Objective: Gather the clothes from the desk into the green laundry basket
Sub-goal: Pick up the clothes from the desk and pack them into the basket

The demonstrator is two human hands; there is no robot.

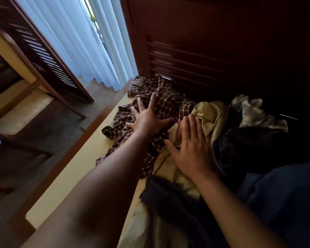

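A heap of clothes covers the yellow-topped desk [75, 178]. A brown plaid shirt [166, 101] lies at the far end. My left hand [147, 119] rests on it with fingers spread wide. Beside it a beige garment [209, 111] is crumpled, and my right hand [190, 149] lies flat on it, fingers straight. A black garment [249, 145] sits to the right, a grey-white one [254, 111] behind it, and blue cloth [284, 199] at the near right. More dark cloth [170, 199] lies under my right forearm. No green basket is in view.
A dark wooden louvred panel [195, 56] stands behind the desk. Pale curtains [89, 42] hang at the far left over carpet [48, 129]. A wooden chair with a cream seat [16, 111] stands on the left of the desk.
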